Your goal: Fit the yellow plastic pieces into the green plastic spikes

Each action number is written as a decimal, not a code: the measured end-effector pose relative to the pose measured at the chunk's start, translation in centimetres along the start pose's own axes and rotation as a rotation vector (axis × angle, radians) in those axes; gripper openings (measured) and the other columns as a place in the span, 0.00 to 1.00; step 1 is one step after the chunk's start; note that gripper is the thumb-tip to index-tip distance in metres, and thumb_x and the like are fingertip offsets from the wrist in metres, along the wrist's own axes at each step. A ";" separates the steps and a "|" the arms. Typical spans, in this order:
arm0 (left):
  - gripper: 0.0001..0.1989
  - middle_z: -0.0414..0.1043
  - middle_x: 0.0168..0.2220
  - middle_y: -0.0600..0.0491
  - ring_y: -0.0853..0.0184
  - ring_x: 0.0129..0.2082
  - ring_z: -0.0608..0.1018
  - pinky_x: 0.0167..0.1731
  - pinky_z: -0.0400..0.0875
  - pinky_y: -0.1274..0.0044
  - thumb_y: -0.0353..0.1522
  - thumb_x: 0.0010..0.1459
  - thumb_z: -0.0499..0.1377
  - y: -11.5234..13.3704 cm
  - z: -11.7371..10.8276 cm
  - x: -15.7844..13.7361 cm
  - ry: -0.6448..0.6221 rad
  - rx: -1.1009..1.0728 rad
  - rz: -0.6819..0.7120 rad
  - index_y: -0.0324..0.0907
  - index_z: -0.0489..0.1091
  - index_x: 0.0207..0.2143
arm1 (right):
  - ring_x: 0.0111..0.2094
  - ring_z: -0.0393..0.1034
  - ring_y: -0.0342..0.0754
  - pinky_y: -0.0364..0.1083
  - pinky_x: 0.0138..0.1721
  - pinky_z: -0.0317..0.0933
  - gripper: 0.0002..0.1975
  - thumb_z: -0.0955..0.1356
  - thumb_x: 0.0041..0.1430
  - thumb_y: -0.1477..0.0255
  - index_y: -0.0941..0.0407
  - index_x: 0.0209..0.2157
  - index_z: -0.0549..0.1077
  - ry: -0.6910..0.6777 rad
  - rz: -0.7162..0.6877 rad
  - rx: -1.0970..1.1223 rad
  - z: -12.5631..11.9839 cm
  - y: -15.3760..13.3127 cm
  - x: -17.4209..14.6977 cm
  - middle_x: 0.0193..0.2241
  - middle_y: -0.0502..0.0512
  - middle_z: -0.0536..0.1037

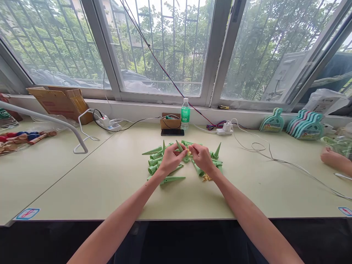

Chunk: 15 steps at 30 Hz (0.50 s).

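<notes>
My left hand [172, 159] is closed on a green plastic spike [179, 146], a hollow cone whose pointed end sticks up past the fingers. Close beside it, my right hand [202, 157] has its fingers pinched together near that spike; whatever they hold is too small to make out. Around and under both hands lie several more green spikes [172, 179], some on their sides and a few with tips upward. Small yellow pieces [206, 178] lie by my right wrist, and others show between the hands.
Behind the spikes are a black phone [172, 132], a small cardboard box [170, 121] and a water bottle [185, 115]. White cables [271, 157] cross the right side. Another person's hand [334, 157] is at far right. A lamp arm [55, 119] reaches in from the left.
</notes>
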<state>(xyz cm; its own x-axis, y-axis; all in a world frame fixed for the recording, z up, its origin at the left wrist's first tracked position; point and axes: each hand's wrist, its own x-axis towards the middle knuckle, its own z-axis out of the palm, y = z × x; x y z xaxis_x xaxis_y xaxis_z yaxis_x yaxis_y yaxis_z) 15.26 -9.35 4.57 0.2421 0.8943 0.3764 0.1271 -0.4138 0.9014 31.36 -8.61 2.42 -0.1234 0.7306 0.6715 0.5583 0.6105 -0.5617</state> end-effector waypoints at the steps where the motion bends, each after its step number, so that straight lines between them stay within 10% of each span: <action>1: 0.14 0.60 0.21 0.59 0.78 0.16 0.58 0.15 0.51 0.82 0.42 0.53 0.62 0.1 0.0 0.0 0.002 -0.008 -0.015 0.40 0.68 0.30 | 0.22 0.55 0.43 0.43 0.26 0.51 0.20 0.60 0.67 0.61 0.55 0.23 0.66 -0.007 0.000 0.004 0.0 0.0 0.0 0.19 0.49 0.65; 15: 0.14 0.58 0.20 0.60 0.79 0.15 0.57 0.14 0.50 0.83 0.41 0.53 0.63 -0.2 0.0 0.1 0.004 -0.026 -0.033 0.39 0.67 0.30 | 0.21 0.49 0.41 0.42 0.25 0.47 0.21 0.59 0.67 0.60 0.55 0.22 0.59 -0.042 0.051 0.015 0.0 -0.1 0.0 0.18 0.46 0.59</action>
<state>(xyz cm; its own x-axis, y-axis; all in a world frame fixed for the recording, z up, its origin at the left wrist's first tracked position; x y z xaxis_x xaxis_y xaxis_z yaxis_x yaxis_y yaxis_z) 15.29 -9.19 4.43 0.2348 0.9078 0.3474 0.1099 -0.3799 0.9185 31.35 -8.68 2.48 -0.1290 0.7730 0.6211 0.5524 0.5762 -0.6024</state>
